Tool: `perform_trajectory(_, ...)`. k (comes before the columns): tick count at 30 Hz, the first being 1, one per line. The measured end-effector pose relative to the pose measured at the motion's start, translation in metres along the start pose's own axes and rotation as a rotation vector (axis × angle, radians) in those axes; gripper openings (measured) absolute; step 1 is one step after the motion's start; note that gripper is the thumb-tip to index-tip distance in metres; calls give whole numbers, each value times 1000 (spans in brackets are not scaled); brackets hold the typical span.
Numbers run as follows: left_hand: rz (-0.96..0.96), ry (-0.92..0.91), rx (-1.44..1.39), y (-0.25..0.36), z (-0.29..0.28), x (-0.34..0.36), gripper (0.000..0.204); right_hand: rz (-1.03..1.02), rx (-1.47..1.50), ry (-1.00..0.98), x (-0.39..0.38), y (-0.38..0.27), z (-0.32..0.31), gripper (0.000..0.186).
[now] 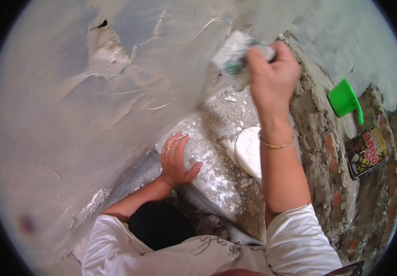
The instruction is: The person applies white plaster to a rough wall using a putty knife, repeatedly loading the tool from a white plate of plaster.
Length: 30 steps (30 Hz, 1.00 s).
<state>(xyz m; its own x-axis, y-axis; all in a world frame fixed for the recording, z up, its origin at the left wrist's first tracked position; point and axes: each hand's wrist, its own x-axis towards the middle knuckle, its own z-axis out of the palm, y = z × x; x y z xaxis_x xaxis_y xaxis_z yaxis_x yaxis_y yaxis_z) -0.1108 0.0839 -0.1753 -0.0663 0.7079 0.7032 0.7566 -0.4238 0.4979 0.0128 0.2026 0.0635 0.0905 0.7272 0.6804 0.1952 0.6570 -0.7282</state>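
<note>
My right hand (274, 73) is raised at the upper middle, its fingers closed on a putty knife (235, 53). Motion blurs the tool; its broad blade looks smeared with white and green, and my fingers cover most of the handle. The blade is near the corner where the grey plastered wall (129, 106) meets the rough masonry. Lower left of it, my left hand (175, 161) lies with fingers apart on a rough ledge (217, 179) spattered with white, holding nothing. A round white lid or tub (249, 152) sits on the ledge, partly hidden behind my right forearm.
Rough stepped masonry with bare brick patches (334, 198) runs down the right side. On it are a bright green plastic cup (344, 99) with a handle and a dark and yellow printed package (368, 154). The plaster has a broken patch (108, 53) at upper left.
</note>
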Motion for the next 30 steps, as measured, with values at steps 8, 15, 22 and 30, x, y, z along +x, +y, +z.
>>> perform_trajectory(8, 31, -30, 0, 4, 7, 5, 69, -291, -405, 188, 23, 91, 2, 25)
perform_trajectory(15, 20, -22, 2, 0, 5, 1, 69, -541, -240, -36, -45, 38, 16, 17)
perform_trajectory(22, 41, 3, 15, 0, 6, 0, 70, -464, -257, 124, -1, 46, -7, 15)
perform_trajectory(30, 55, 12, 21, 0, 9, 2, 69, -635, -290, -82, -45, 70, 19, 16)
